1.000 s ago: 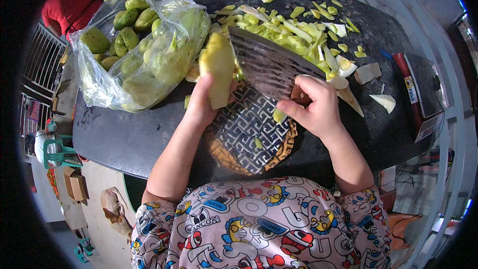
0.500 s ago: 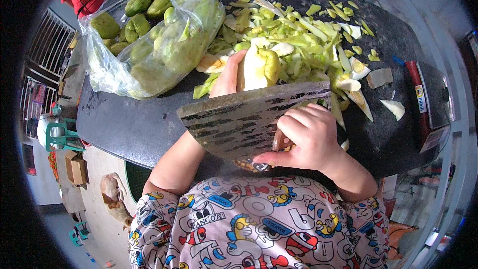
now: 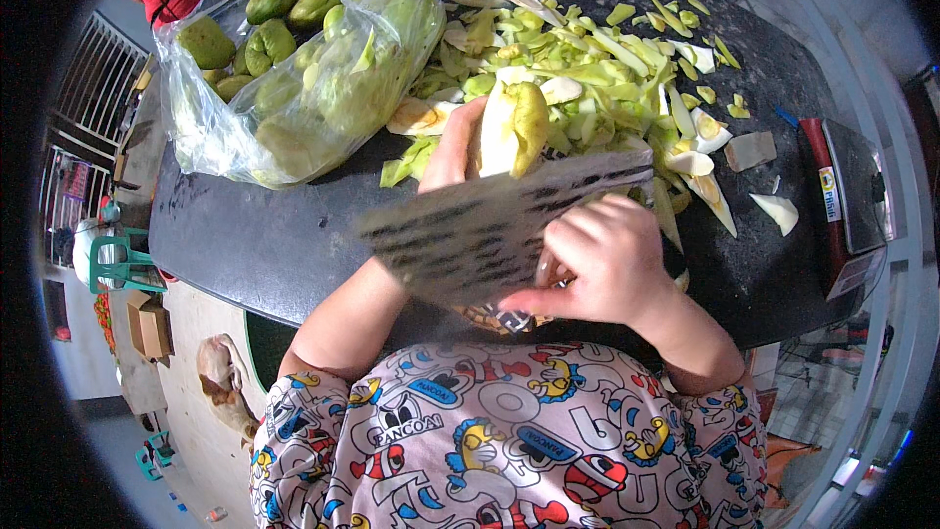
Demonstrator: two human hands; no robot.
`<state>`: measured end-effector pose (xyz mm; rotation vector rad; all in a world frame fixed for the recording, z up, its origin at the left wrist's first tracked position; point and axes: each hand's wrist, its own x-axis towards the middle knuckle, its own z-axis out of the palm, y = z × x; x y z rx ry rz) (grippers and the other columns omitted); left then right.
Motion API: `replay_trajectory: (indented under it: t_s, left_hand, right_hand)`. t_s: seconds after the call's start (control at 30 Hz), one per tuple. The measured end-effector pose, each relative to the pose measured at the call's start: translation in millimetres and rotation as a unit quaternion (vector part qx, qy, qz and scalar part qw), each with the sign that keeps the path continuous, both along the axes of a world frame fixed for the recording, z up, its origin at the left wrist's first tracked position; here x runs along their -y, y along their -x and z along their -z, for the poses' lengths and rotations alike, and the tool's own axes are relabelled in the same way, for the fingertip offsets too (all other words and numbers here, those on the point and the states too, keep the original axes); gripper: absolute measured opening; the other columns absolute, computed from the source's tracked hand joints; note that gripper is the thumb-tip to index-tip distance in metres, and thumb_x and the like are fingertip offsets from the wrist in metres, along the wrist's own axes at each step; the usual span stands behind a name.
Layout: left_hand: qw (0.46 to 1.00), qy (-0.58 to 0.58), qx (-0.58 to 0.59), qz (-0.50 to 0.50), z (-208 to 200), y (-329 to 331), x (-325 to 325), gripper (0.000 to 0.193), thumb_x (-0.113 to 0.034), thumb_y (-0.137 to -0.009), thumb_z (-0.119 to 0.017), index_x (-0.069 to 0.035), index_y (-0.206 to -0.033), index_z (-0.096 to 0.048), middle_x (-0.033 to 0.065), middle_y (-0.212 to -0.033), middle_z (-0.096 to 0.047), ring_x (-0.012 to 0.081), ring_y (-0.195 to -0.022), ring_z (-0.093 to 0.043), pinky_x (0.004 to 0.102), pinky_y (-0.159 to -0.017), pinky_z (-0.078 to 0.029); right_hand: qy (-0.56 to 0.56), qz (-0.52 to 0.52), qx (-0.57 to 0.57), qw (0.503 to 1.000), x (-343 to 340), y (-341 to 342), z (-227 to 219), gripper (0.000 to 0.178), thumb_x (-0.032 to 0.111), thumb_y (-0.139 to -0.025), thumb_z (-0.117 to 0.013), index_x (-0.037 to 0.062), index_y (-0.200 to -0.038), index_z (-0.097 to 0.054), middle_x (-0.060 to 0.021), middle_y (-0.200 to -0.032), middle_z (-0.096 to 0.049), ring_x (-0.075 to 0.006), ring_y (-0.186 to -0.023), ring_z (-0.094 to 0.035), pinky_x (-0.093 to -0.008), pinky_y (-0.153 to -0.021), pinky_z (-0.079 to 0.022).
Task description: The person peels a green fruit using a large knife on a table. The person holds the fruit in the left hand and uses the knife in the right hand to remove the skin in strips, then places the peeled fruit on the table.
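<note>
Partly cut fruit (image 3: pixel 520 124): flat whitish face, rounded yellow-green side.

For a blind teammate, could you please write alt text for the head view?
The right hand holds a wide knife near a partly peeled vegetable in the left hand; peelings and bagged vegetables lie on a dark table.

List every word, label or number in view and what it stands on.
I don't copy out wording, so only where it stands:
Pale pink shirt: large outlined letters, and lettered blue patches.
Small label on the dark red item at right: lettered, small.
Knife blade: blurred; no lettering can be made out.
</note>
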<state>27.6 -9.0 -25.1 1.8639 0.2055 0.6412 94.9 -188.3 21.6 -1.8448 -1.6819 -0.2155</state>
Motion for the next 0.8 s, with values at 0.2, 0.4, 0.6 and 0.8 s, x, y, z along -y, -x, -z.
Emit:
replay_trajectory:
  t_s: [0.2,0.4,0.6,0.8]
  left_hand:
    - [0.998,0.066,-0.002,0.010,-0.3,3.8,-7.2,0.065,-0.014,-0.074,-0.073,0.001,-0.127,-0.039,0.0096,-0.117,-0.053,0.0164,-0.106,-0.052,0.0300,-0.093,-0.041]
    - [0.988,0.147,-0.009,0.055,-14.6,3.8,-13.1,0.081,-0.010,-0.071,-0.072,0.000,-0.137,-0.028,0.0115,-0.108,-0.054,0.0165,-0.089,-0.056,0.0281,-0.077,-0.050]
    - [0.997,0.017,-0.069,0.010,-24.7,7.0,-32.6,0.070,-0.018,-0.070,-0.076,-0.003,-0.130,-0.044,0.0085,-0.112,-0.056,0.0155,-0.100,-0.055,0.0310,-0.082,-0.047]
    - [0.935,-0.345,-0.032,0.080,-38.5,-47.3,-25.9,0.065,-0.027,-0.072,-0.074,-0.003,-0.126,-0.047,0.0170,-0.119,-0.050,0.0303,-0.116,-0.047,0.0386,-0.099,-0.038]
  right_hand:
    - [-0.030,0.072,-0.076,0.994,4.3,-39.1,0.8,0.052,0.055,-0.069,-0.073,0.0108,-0.055,-0.049,-0.0047,-0.052,-0.051,-0.0233,-0.048,-0.055,-0.0337,-0.045,-0.042]
    - [-0.032,0.089,-0.136,0.986,12.3,-58.8,-1.0,0.051,0.048,-0.070,-0.076,0.0060,-0.058,-0.050,-0.0070,-0.054,-0.054,-0.0212,-0.049,-0.057,-0.0324,-0.045,-0.041]
    - [-0.049,0.093,-0.122,0.987,19.8,-57.0,-8.1,0.054,0.050,-0.069,-0.076,0.0064,-0.058,-0.047,-0.0067,-0.054,-0.050,-0.0201,-0.047,-0.051,-0.0318,-0.045,-0.040]
    - [-0.286,0.211,-0.348,0.868,43.8,-96.8,2.6,0.034,0.030,-0.090,-0.061,0.0035,-0.071,-0.054,0.0052,-0.059,-0.048,-0.0031,-0.056,-0.041,-0.0229,-0.049,-0.033]
